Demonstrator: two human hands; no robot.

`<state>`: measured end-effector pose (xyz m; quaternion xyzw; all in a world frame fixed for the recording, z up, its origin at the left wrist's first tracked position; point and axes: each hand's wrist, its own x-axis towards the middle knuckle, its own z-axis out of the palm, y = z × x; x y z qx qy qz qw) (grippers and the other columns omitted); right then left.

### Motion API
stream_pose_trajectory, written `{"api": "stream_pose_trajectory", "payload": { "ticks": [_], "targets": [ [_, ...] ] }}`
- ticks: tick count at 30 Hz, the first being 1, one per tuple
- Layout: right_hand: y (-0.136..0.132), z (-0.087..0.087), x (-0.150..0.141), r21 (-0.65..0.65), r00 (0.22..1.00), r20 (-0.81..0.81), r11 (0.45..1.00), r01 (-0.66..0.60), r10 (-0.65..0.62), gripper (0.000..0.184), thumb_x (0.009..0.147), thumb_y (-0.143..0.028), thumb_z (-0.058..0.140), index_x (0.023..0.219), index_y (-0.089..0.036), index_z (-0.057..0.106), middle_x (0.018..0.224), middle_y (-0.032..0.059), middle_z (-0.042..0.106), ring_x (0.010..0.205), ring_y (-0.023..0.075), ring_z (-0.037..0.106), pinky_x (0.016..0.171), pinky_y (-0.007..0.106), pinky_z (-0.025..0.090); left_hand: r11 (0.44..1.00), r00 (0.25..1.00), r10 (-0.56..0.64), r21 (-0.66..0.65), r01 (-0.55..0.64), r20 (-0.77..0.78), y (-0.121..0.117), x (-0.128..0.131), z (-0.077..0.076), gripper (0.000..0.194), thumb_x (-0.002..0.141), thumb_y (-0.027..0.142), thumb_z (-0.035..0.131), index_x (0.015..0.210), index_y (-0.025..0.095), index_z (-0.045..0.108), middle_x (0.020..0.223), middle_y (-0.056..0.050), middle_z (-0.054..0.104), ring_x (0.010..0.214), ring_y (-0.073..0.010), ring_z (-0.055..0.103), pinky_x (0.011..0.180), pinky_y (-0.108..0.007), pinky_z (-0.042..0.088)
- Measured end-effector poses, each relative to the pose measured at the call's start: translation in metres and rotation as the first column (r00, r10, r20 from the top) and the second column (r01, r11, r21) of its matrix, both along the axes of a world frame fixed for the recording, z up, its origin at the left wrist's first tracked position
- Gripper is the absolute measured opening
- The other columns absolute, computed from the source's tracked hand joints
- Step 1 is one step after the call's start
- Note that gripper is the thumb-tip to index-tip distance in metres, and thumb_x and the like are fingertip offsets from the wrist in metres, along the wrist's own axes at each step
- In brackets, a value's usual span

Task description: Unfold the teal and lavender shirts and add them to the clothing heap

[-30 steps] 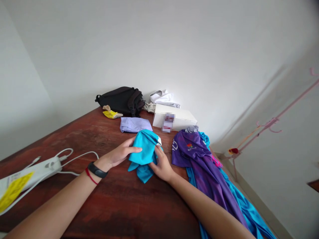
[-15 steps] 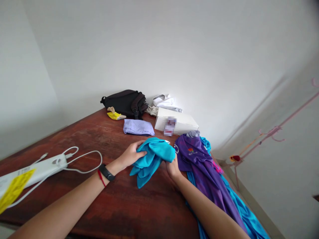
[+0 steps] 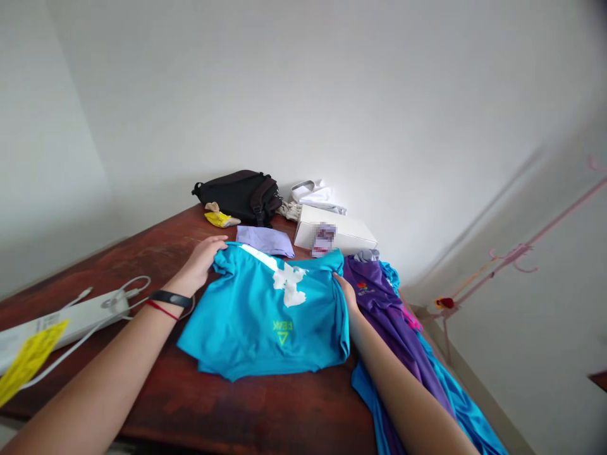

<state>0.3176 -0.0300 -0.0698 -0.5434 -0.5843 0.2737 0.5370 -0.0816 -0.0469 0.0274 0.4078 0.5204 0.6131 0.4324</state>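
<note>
A pair of turquoise shorts point(image 3: 265, 322) with a white patch and a small green logo lies spread flat on the dark red wooden table point(image 3: 199, 404). My left hand point(image 3: 203, 256) grips its far left corner at the waistband. My right hand point(image 3: 345, 292) holds its far right edge, partly tucked behind the cloth. A black band and a red string circle my left wrist.
A purple jersey point(image 3: 393, 328) over blue cloth hangs off the table's right edge. Behind lie a folded lilac cloth point(image 3: 265, 240), a white box point(image 3: 339, 230), a black bag point(image 3: 237, 193), white cloth and a yellow item. A white power strip point(image 3: 66, 316) with cables sits left.
The bunched turquoise cloth has been pulled open and laid flat. My hands moved apart, left one to the left, right one to the right, each holding an edge.
</note>
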Motion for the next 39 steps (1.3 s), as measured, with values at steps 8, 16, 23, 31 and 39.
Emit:
{"api": "stream_pose_trajectory", "payload": {
  "ticks": [8, 16, 23, 31, 39],
  "targets": [
    [-0.010, -0.012, -0.030, -0.127, 0.976, -0.204, 0.990, 0.054, -0.079, 0.067, 0.083, -0.051, 0.061, 0.141, -0.020, 0.053, 0.114, 0.0116, 0.072, 0.099, 0.0283, 0.071, 0.080, 0.041, 0.060, 0.862, 0.748, -0.174, 0.269, 0.430, -0.641, -0.031, 0.047, -0.008, 0.024, 0.085, 0.040, 0.066, 0.103, 0.023, 0.068, 0.096, -0.005, 0.071, 0.090, -0.0230, 0.066, 0.076, -0.029, 0.047],
    [-0.020, -0.007, -0.037, 0.071, 0.990, 0.071, 0.991, 0.115, -0.120, 0.057, 0.082, -0.041, 0.065, 0.135, -0.020, 0.057, 0.140, 0.0138, 0.056, 0.131, 0.0312, 0.050, 0.107, 0.050, 0.044, 0.463, 0.001, -0.384, -0.192, 0.865, -0.923, -0.085, 0.103, -0.042, 0.044, 0.066, 0.059, 0.083, 0.079, 0.022, 0.063, 0.073, 0.001, 0.064, 0.066, -0.0166, 0.057, 0.058, -0.027, 0.031],
    [-0.032, 0.006, -0.046, 0.215, 0.955, 0.288, 0.977, 0.011, -0.074, 0.028, 0.090, -0.036, 0.057, 0.110, -0.022, 0.070, 0.137, 0.0126, 0.055, 0.131, 0.0280, 0.050, 0.112, 0.047, 0.037, 0.487, -0.056, -0.333, -0.223, 0.845, -0.941, -0.093, 0.100, -0.033, 0.012, 0.080, 0.030, 0.074, 0.077, 0.023, 0.065, 0.074, 0.002, 0.065, 0.067, -0.0168, 0.058, 0.057, -0.029, 0.029],
    [-0.037, 0.013, -0.050, 0.220, 0.941, 0.337, 0.971, -0.088, 0.009, 0.023, 0.092, -0.034, 0.055, 0.099, -0.022, 0.073, 0.121, 0.0121, 0.064, 0.116, 0.0283, 0.059, 0.106, 0.047, 0.042, 0.463, 0.135, -0.463, -0.110, 0.880, -0.876, -0.074, 0.083, -0.016, 0.020, 0.094, 0.033, 0.062, 0.086, 0.024, 0.077, 0.090, -0.002, 0.077, 0.084, -0.0184, 0.069, 0.075, -0.026, 0.041],
    [-0.049, 0.025, -0.060, 0.208, 0.914, 0.351, 0.935, -0.288, 0.204, 0.023, 0.095, -0.039, 0.057, 0.097, -0.023, 0.074, 0.108, 0.0090, 0.071, 0.115, 0.0273, 0.062, 0.103, 0.043, 0.045, 0.654, 0.431, -0.504, -0.005, 0.756, -0.749, -0.068, 0.082, -0.006, 0.031, 0.098, 0.041, 0.051, 0.085, 0.018, 0.068, 0.075, 0.000, 0.068, 0.068, -0.0153, 0.060, 0.063, -0.025, 0.039]
  ]
}}
